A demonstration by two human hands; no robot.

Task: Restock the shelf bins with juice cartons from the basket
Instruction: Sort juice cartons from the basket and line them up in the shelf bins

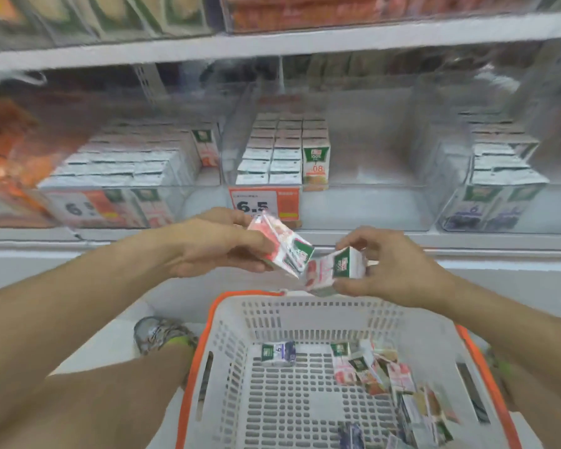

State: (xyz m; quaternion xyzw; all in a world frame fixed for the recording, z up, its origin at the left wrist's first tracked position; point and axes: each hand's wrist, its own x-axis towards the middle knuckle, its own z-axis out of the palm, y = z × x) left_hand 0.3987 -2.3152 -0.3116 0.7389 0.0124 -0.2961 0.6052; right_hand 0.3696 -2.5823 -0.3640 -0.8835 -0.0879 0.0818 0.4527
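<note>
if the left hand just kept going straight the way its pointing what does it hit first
Likely the carton in the right hand. The left hand points rightward with its own cartons leading, and those nearly meet it already. Depth is unclear, so it might pass just behind.

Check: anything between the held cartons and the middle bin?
Only the 6.5 price tag on the bin front, above both hands' cartons; head view.

White shelf board (305, 40) spans upper frame; second shelf edge (434, 244) crosses mid-frame. Perforated upright (146, 82) at upper left. Orange price label (263, 204) at centre. Pale floor (117, 328) at lower left. Lighting even, image blurred.
</note>
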